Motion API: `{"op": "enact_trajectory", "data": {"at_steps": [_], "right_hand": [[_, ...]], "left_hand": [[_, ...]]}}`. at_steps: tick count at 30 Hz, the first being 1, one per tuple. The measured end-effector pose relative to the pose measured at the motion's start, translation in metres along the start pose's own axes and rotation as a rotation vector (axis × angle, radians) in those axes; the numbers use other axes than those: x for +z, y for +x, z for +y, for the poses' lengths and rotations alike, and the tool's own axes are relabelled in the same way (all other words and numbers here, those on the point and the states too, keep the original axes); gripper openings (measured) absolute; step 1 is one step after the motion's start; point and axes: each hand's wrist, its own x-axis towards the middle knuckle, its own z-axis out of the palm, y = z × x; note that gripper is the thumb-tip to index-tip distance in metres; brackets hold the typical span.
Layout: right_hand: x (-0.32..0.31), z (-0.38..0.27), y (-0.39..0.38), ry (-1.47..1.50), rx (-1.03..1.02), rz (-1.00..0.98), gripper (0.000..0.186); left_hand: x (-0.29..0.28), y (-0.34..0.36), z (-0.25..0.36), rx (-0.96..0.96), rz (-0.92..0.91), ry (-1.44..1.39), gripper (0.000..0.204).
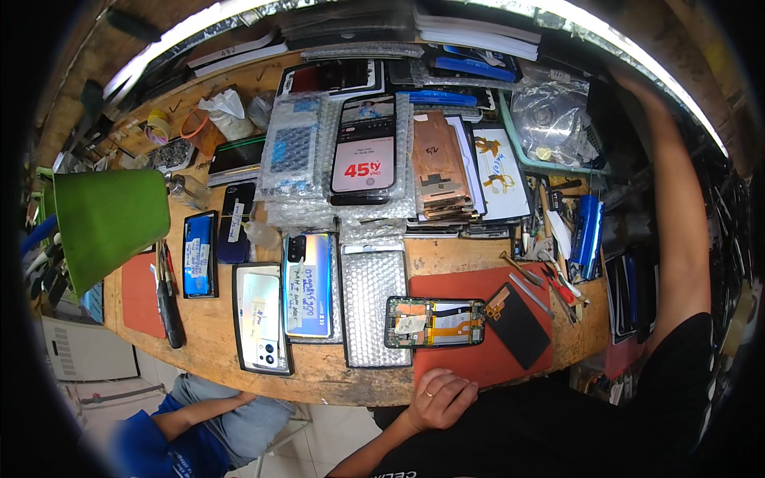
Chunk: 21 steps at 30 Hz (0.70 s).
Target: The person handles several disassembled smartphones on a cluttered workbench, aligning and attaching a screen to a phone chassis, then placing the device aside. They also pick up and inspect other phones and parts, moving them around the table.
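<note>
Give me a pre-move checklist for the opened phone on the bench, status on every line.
1. Opened phone, insides facing up: ok.
2. Phone fully on the red mat: not ok; its left end lies over the bubble wrap.
3. Dark panel on the mat: ok; it lies to the right of the phone.
4. Left hand clear of the phone: ok; it is at the mat's near edge.
5. Right hand empty: cannot tell; the right forearm reaches up and the hand is lost in shadow.
6. Tools sorted: not ok; the red-handled tool lies among a jumble.
</note>
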Motion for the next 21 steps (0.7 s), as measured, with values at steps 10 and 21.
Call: {"op": "enact_trajectory", "data": {"at_steps": [10, 21], "right_hand": [[-0.003, 0.001, -0.005, 0.098, 0.022, -0.001, 0.054], [0.010, -0.005, -0.013, 0.230, -0.078, -0.044, 0.049]], "left_hand": [[0.000, 0.002, 0.000, -0.007, -0.011, -0.006, 0.029], [-0.002, 0.005, 0.000, -0.012, -0.011, -0.027, 0.032]]}}
